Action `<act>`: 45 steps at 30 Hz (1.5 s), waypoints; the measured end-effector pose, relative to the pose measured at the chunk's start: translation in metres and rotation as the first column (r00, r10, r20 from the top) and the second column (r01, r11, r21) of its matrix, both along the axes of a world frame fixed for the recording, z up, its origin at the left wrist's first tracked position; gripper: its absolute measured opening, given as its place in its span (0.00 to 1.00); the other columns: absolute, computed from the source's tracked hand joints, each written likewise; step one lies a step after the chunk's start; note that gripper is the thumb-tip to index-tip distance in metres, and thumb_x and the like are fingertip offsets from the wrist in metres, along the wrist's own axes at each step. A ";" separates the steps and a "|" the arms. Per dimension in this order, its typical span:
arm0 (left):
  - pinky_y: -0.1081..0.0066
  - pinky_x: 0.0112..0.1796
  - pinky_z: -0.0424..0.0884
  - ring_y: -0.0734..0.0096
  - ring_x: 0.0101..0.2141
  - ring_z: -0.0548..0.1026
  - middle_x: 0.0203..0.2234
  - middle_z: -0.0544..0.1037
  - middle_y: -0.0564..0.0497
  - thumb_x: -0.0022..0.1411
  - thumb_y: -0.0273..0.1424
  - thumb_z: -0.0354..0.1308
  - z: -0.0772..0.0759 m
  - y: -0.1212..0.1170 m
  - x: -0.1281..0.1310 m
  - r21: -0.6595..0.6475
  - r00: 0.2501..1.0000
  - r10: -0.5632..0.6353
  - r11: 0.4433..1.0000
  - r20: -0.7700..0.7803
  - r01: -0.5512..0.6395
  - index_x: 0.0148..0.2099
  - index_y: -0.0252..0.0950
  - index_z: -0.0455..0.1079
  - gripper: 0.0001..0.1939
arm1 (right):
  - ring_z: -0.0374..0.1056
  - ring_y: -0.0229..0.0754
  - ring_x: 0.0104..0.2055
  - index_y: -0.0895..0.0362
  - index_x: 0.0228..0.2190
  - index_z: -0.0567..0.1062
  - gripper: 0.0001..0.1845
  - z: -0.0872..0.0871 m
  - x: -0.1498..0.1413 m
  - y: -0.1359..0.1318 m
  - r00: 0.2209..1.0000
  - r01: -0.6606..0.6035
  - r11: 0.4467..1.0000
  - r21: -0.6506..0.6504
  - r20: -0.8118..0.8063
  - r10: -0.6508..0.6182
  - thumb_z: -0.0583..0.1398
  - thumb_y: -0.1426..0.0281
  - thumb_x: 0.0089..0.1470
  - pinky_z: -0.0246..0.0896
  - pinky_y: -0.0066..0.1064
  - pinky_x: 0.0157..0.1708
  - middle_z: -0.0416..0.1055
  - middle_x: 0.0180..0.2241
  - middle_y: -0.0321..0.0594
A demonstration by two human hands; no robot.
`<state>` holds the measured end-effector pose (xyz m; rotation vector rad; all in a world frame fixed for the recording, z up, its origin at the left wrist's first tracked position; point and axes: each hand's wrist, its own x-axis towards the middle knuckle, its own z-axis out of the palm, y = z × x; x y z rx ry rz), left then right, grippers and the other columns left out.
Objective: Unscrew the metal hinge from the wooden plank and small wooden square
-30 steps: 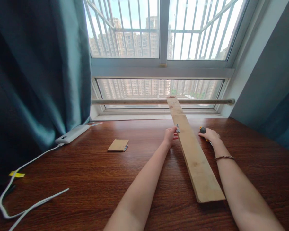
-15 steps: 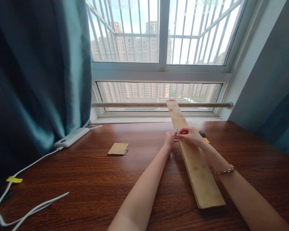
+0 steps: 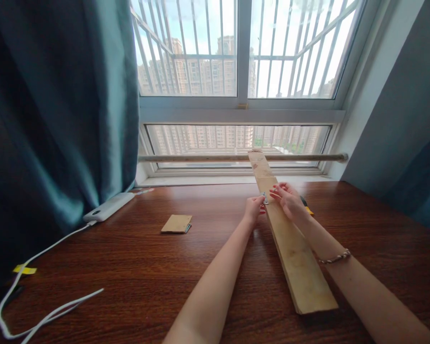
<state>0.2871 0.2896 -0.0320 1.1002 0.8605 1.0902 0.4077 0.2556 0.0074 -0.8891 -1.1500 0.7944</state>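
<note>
A long wooden board (image 3: 290,253) stretches away from me across the table. At its left edge, my left hand (image 3: 253,208) pinches a small silvery metal piece with holes (image 3: 264,198), which looks like a hinge, against the wood. My right hand (image 3: 288,200) is just above the board, to the right of the metal piece and apart from it. Its thumb and fingertips are pressed together; whatever is between them is too small to make out. Behind this hand, partly hidden, lies a black and yellow object (image 3: 308,209), perhaps a tool handle.
A flat cardboard piece (image 3: 177,223) with something thin under it lies left on the brown wooden table (image 3: 136,267). Further left are a white power bank-like device (image 3: 109,207) and its white cable (image 3: 53,242). The board's far end reaches a horizontal rail (image 3: 200,158) by the window.
My right hand has come off the metal piece, moving slightly right and up. My left hand stays on it. The view has shifted slightly.
</note>
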 end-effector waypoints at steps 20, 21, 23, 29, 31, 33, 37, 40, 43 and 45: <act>0.72 0.25 0.65 0.73 0.21 0.69 0.21 0.70 0.49 0.47 0.38 0.60 0.000 0.001 0.001 -0.025 1.000 0.005 1.000 0.030 -0.005 0.23 0.32 0.68 0.13 | 0.62 0.40 0.25 0.55 0.25 0.79 0.10 -0.002 0.004 0.025 0.623 0.257 0.962 0.092 0.745 -0.238 0.61 0.63 0.44 0.50 0.27 0.25 0.68 0.20 0.35; 0.72 0.25 0.65 0.73 0.21 0.69 0.20 0.70 0.49 0.47 0.38 0.60 0.000 0.001 0.001 -0.020 1.000 0.006 1.000 0.023 -0.005 0.23 0.32 0.68 0.13 | 0.62 0.40 0.26 0.55 0.25 0.79 0.09 -0.002 0.003 0.024 0.613 0.262 0.959 0.107 0.749 -0.251 0.61 0.64 0.44 0.51 0.28 0.26 0.68 0.21 0.36; 0.72 0.25 0.65 0.73 0.21 0.69 0.20 0.70 0.50 0.48 0.37 0.60 0.001 0.001 0.001 -0.009 1.000 0.009 1.000 0.004 -0.009 0.23 0.32 0.68 0.12 | 0.63 0.41 0.28 0.55 0.24 0.78 0.07 -0.003 0.000 0.023 0.577 0.272 0.951 0.147 0.766 -0.283 0.61 0.66 0.46 0.52 0.28 0.28 0.69 0.23 0.37; 0.73 0.23 0.63 0.74 0.19 0.68 0.19 0.70 0.50 0.50 0.36 0.58 -0.001 0.001 0.002 0.015 0.999 0.027 1.000 -0.037 -0.027 0.21 0.32 0.67 0.13 | 0.62 0.42 0.26 0.57 0.27 0.73 0.13 -0.002 -0.006 0.019 0.525 0.409 0.834 0.370 0.652 -0.547 0.56 0.62 0.55 0.52 0.30 0.28 0.66 0.23 0.38; 0.74 0.22 0.63 0.75 0.19 0.68 0.19 0.70 0.50 0.51 0.35 0.57 -0.002 0.001 0.003 0.013 0.998 0.031 0.999 -0.046 -0.031 0.21 0.32 0.67 0.12 | 0.61 0.41 0.24 0.57 0.28 0.70 0.15 -0.001 -0.006 0.017 0.565 0.478 0.779 0.406 0.537 -0.627 0.54 0.59 0.57 0.53 0.30 0.27 0.64 0.22 0.37; 0.74 0.21 0.62 0.75 0.18 0.68 0.19 0.70 0.50 0.51 0.35 0.57 -0.003 0.002 0.002 0.013 0.998 0.027 1.000 -0.064 -0.027 0.22 0.32 0.67 0.12 | 0.61 0.41 0.24 0.57 0.31 0.67 0.16 -0.001 -0.006 0.016 0.602 0.532 0.746 0.401 0.440 -0.666 0.52 0.57 0.58 0.54 0.29 0.27 0.65 0.23 0.37; 0.74 0.20 0.64 0.74 0.17 0.68 0.18 0.71 0.50 0.53 0.36 0.57 0.002 0.001 -0.004 0.000 0.991 0.029 1.000 -0.132 -0.029 0.22 0.32 0.67 0.13 | 0.64 0.43 0.27 0.56 0.32 0.63 0.16 -0.001 -0.006 0.014 0.628 0.577 0.733 0.361 0.377 -0.680 0.49 0.56 0.59 0.56 0.29 0.28 0.66 0.26 0.40; 0.72 0.23 0.67 0.74 0.18 0.70 0.17 0.72 0.50 0.53 0.37 0.59 0.011 -0.003 -0.013 -0.045 0.990 -0.004 0.999 -0.140 -0.002 0.22 0.32 0.67 0.15 | 0.64 0.43 0.27 0.56 0.32 0.63 0.16 -0.003 -0.006 0.015 0.632 0.569 0.744 0.351 0.393 -0.668 0.50 0.56 0.59 0.57 0.29 0.28 0.66 0.27 0.41; 0.71 0.24 0.69 0.73 0.19 0.71 0.17 0.72 0.49 0.51 0.36 0.63 0.020 -0.011 -0.025 -0.066 0.987 -0.013 0.998 -0.161 0.003 0.21 0.32 0.66 0.14 | 0.65 0.43 0.28 0.56 0.32 0.63 0.16 -0.004 -0.005 0.017 0.644 0.546 0.762 0.348 0.408 -0.647 0.50 0.55 0.58 0.59 0.29 0.28 0.67 0.27 0.42; 0.72 0.24 0.69 0.74 0.19 0.71 0.16 0.72 0.50 0.48 0.33 0.65 0.024 -0.016 -0.041 -0.069 0.976 0.001 0.997 -0.216 -0.017 0.21 0.31 0.66 0.14 | 0.65 0.43 0.27 0.56 0.31 0.63 0.17 -0.005 -0.004 0.018 0.646 0.540 0.763 0.356 0.406 -0.647 0.51 0.55 0.58 0.59 0.29 0.28 0.67 0.27 0.41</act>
